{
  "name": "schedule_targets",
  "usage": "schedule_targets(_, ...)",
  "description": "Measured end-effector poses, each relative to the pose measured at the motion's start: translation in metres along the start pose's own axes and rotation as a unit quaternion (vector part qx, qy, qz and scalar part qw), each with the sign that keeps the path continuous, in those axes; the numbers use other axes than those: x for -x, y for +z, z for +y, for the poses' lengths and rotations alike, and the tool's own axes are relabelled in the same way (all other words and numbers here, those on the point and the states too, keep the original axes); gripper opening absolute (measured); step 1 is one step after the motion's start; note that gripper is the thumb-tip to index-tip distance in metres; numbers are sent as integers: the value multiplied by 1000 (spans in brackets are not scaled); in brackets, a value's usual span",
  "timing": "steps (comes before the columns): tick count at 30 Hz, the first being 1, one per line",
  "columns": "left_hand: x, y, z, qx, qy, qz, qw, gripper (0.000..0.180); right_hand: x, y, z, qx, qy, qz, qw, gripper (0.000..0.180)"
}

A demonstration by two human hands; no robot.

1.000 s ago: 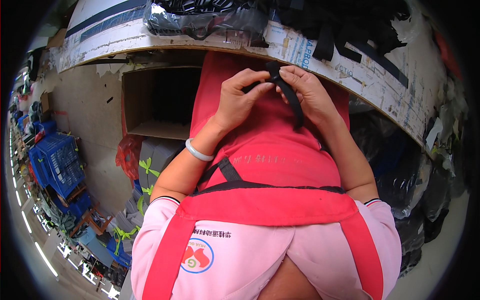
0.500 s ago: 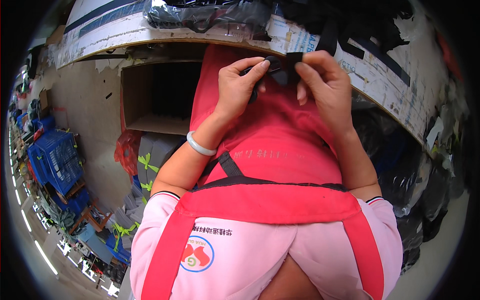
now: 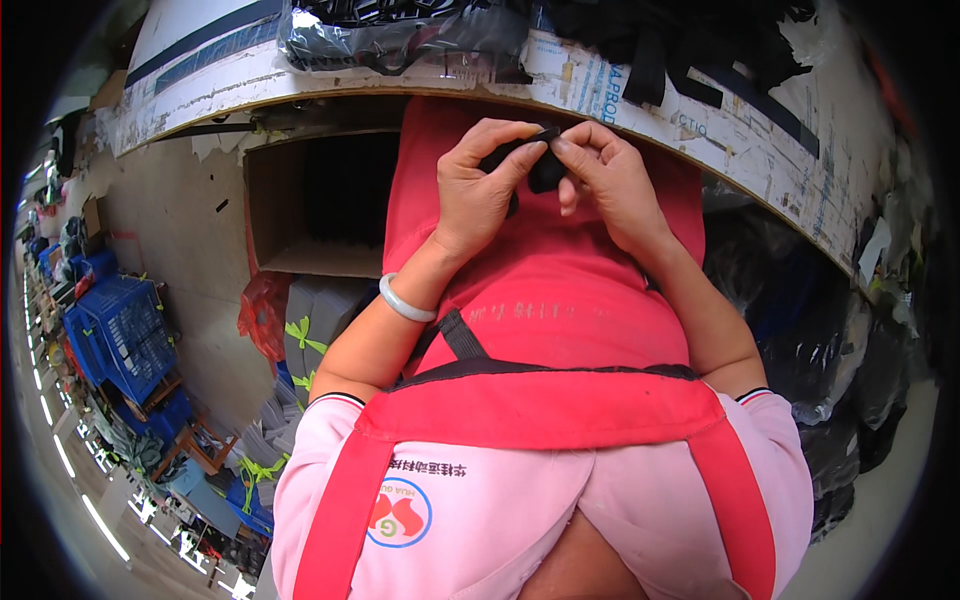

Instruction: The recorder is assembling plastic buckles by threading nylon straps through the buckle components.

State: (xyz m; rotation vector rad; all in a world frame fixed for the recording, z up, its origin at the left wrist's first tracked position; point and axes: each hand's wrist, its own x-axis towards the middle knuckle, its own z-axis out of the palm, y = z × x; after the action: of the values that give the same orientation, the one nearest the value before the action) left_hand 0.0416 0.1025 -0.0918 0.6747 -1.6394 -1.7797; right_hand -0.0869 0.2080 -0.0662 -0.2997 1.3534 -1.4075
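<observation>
Fingertips of both hands meet on a small black strap piece (image 3: 530, 160), pinched just below the worn edge of the workbench (image 3: 700, 105). The left hand (image 3: 478, 190) curls over it from the person's left, thumb and forefinger closed on its upper end; the right hand (image 3: 610, 180) closes on it from the other side, fingers bent and touching the same piece. The piece lies between the two thumbs, its short length running roughly across from one hand to the other, with a darker lobe hanging beneath the right fingertips. Neither hand is clearly nearer: both already grip it. It looks like soft, matte woven webbing, though its exact shape is mostly hidden by the fingers.

Behind the hands hangs a red apron (image 3: 560, 300), smooth cloth with a black waist strap (image 3: 470, 345) crossing it. A pale, glossy bangle (image 3: 405, 300) rings the left wrist. Beyond the fingertips, on the bench top, lie clear plastic bags of black goods (image 3: 400, 30) and loose black straps (image 3: 660, 60). Off to the left of the left forearm, an open cardboard box (image 3: 320, 205) sits under the bench, and farther out stand blue plastic crates (image 3: 120, 330).
</observation>
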Motion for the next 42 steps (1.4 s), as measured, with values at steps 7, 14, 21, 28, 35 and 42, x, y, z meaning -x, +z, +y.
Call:
schedule_targets(7, 2, -10, 5, -41, 86, -83, 992, 19, -8, -22, -11, 9, 34, -82, 996, 24)
schedule_targets(14, 5, -10, 7, -62, 83, -80, 991, 20, -9, -23, -15, 119, 22, -89, 989, 21)
schedule_targets(21, 4, -10, 10, -109, 125, -82, 983, 22, -8, -20, -14, 112, 28, -92, 989, 21)
schedule_targets(28, 7, -11, 13, -113, 123, -96, 981, 23, -5, -18, -23, 215, 21, -106, 971, 16)
schedule_targets(35, 7, -13, 10, -66, 84, -148, 983, 21, -5, -24, -21, 192, 93, -164, 963, 14)
schedule_targets(42, 9, -21, -2, -14, -15, -119, 993, 12, -7, -26, -7, 242, 0, -119, 963, 19)
